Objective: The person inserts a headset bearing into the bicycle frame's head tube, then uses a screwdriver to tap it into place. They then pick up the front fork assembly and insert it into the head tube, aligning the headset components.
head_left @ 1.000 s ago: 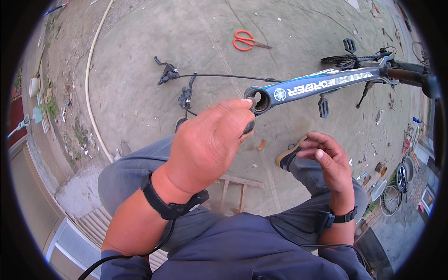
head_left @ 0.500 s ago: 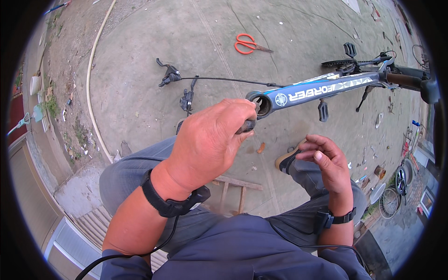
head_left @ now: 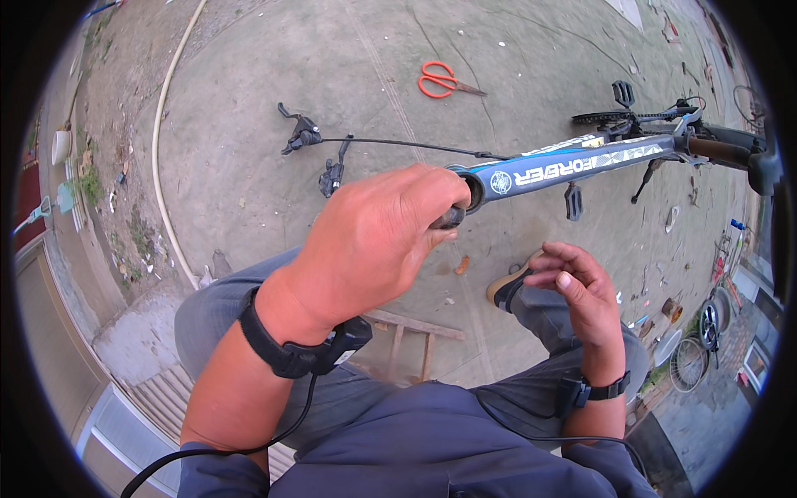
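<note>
The blue-grey bicycle frame (head_left: 627,153) reaches in from the right, and the open end of its head tube (head_left: 476,190) points toward me. My left hand (head_left: 361,241) is closed at that opening, fingertips at the tube's rim. Between its thumb and fingers shows part of a dark, grimy lump (head_left: 449,219), too covered to name. Over my right knee hovers my right hand (head_left: 584,290), palm turned inward, fingers loosely bent and apart, holding nothing.
Brake levers (head_left: 301,135) with a black cable lie on the ground left of the frame. Orange-handled scissors (head_left: 444,80) lie beyond it. A small wooden stool (head_left: 415,324) stands between my legs. A pale hose (head_left: 164,133) runs along the left; a loose wheel (head_left: 691,363) is at right.
My left hand has shifted slightly, its fingers now curled further over the head tube's opening and the dark lump. My right hand has barely moved.
</note>
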{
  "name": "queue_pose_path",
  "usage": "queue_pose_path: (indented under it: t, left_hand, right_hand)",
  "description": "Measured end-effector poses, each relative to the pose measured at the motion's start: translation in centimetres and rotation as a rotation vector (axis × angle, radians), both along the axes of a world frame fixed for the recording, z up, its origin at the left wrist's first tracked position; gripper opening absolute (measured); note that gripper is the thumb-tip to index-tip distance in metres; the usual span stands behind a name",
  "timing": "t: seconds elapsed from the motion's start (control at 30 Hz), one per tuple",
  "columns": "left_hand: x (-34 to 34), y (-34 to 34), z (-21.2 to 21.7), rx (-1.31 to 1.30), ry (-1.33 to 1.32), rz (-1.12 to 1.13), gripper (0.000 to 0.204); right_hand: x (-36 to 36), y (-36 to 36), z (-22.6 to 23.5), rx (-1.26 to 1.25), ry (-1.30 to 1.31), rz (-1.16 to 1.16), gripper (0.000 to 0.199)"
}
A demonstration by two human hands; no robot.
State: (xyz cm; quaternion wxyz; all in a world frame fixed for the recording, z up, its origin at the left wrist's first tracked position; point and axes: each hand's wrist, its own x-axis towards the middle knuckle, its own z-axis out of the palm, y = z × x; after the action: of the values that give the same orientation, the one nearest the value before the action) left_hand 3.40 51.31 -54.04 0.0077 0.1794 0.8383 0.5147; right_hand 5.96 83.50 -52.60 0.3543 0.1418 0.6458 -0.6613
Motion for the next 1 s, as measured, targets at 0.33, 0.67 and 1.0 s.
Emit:
queue_pose_path:
  t: [0.33,0.67,1.0]
  left_hand:
    - [-1.1,-0.3,0.6,0.052,-0.068,0.022,0.036]
    - [-1.7,-1.9,2.2,-0.078,-0.043,0.019,0.042]
    - [-1.6,0.1,0.6,0.024,-0.026,0.148,0.040]
  right_hand:
    - [0.0,0.3,-0.3,0.019,0.016,0.030,0.050]
    - [-0.2,0.5,-0.2,-0.005,-0.019,0.005,0.046]
    - [-1.1,0.4,-0.3,-0.003,-0.032,0.008,0.046]
